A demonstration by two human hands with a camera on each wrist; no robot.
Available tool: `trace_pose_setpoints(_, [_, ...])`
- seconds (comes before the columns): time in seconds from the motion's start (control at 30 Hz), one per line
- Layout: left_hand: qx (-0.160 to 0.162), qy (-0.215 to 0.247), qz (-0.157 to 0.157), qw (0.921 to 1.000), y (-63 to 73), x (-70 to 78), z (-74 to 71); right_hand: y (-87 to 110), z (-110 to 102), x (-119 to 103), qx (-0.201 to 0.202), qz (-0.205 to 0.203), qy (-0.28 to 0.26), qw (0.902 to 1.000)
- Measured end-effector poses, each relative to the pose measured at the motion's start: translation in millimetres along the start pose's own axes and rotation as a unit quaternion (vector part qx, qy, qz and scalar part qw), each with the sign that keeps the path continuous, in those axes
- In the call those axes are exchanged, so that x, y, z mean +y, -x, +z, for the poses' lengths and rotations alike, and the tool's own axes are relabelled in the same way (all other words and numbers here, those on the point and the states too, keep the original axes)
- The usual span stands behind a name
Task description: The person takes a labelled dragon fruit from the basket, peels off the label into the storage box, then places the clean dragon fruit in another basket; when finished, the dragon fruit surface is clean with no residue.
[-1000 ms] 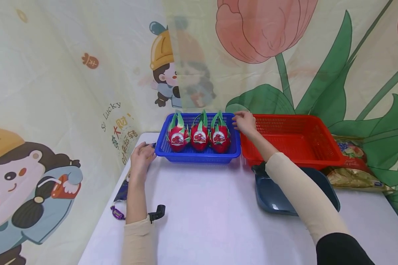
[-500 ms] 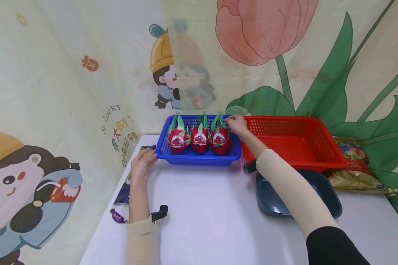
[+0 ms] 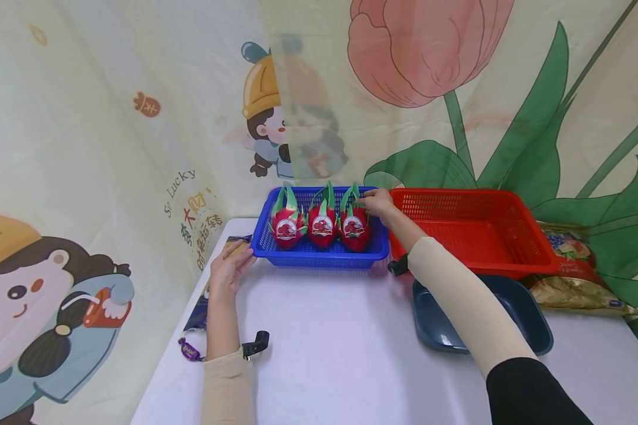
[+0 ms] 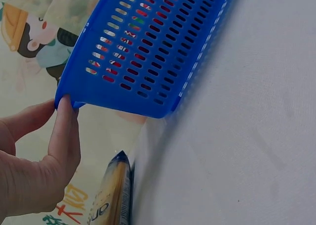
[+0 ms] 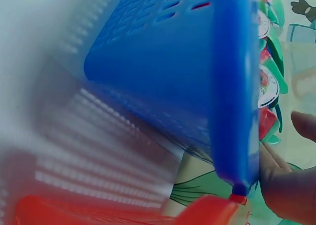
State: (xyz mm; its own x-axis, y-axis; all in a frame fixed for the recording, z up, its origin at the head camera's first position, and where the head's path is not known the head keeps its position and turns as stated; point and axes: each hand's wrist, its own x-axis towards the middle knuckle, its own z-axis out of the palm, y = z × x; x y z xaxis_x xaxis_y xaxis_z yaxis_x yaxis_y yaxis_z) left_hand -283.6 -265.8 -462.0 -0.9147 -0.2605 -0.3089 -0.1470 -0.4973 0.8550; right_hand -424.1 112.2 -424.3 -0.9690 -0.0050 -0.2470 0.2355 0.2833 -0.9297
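Since a second ago, my right hand (image 3: pixel 378 202) has moved inward from where the two baskets meet, to the right side of the blue basket (image 3: pixel 321 260). From the head view, its fingertips are beside the leaves of the rightmost of three dragon fruits (image 3: pixel 355 237); whether they touch I cannot tell. All three dragon fruits sit in a row inside the blue basket, by the far edge of the desk (image 3: pixel 329 342). My left hand (image 3: pixel 227 267) is at its near left corner. One red basket (image 3: pixel 470 245) stands just right of it; one dark tray (image 3: pixel 438 324) lies in front, partly under my right sleeve (image 3: pixel 468 301). One red-and-gold bag (image 3: pixel 574 286) is toward the desk's far right corner; one candy (image 3: pixel 191 350) and one packet (image 3: pixel 198 317) lie along the left edge.

In the left wrist view, my thumb and fingers pinch the blue rim.

In the right wrist view, my thumb and fingers stand apart beside the blue rim, fingertips partly hidden behind it.
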Motion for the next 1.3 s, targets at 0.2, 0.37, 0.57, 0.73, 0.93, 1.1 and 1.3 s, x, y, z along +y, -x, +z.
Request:
trace_pose_setpoints(0.2, [0.000,-0.002,0.001,1.0000,-1.0,-2.2,0.9,-0.1,0,1,0.044,-0.001,0.071,0.9965])
trace_pose_setpoints(0.37, [0.006,0.002,-0.005,1.0000,-1.2,-3.3,1.1,4.2,3,3,0.097,-0.047,0.112,0.9878])
trace_pose_setpoints(0.57, [0.006,0.004,-0.006,1.0000,-1.0,-3.6,-0.3,12.0,8,8,0.145,-0.070,0.124,0.9791])
trace_pose_setpoints(0.73, [0.008,0.005,-0.010,0.9999,-0.8,-3.2,-1.5,15.8,7,11,0.157,-0.074,0.085,0.9812])
trace_pose_setpoints(0.93, [0.004,0.009,-0.014,0.9999,0.5,-0.5,-1.6,21.8,3,9,0.154,-0.078,0.050,0.9837])
trace_pose_setpoints(1.1, [0.008,0.015,-0.017,0.9997,0.6,-0.3,-0.8,25.7,-1,5,0.150,-0.091,0.020,0.9843])
trace_pose_setpoints(1.3, [0.012,0.020,-0.018,0.9996,0.1,0.0,-0.1,31.1,-12,-2,0.143,-0.075,-0.047,0.9857])
